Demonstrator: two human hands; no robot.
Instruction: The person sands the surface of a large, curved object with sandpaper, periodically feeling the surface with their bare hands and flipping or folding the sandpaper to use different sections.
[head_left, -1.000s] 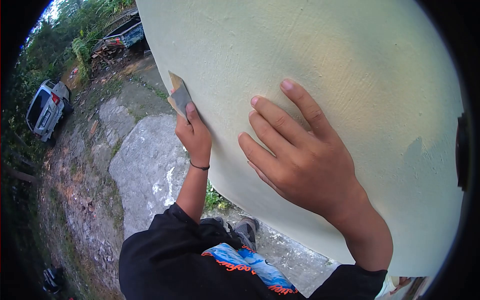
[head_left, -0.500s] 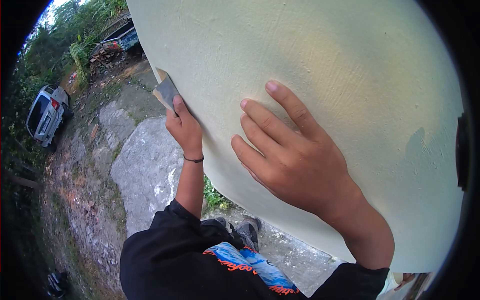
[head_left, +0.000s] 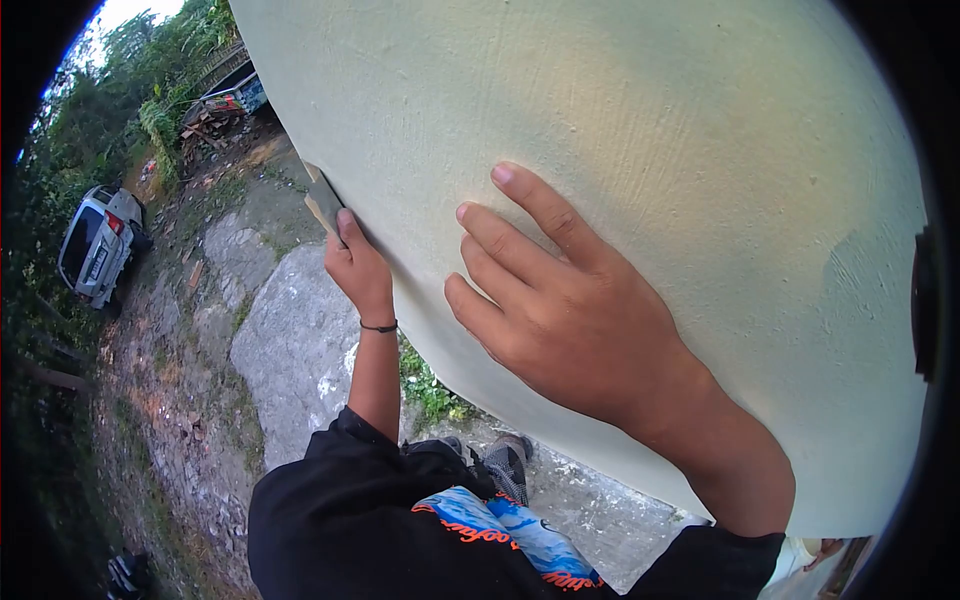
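Sandpaper [head_left: 322, 200]: a small tan-and-grey folded piece, pressed flat against the wall's left edge, only partly visible past that edge, pinched under the fingertips of the left hand [head_left: 358, 270].
Wall [head_left: 640, 130]: pale cream-green plaster, rough and faintly streaked, filling most of the view; a darker patch shows at far right.
Contact: the right hand [head_left: 560, 320] lies open, fingers spread, flat on the wall.

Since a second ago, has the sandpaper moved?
Yes. The left hand has slid the sandpaper leftward along the wall, toward its edge.
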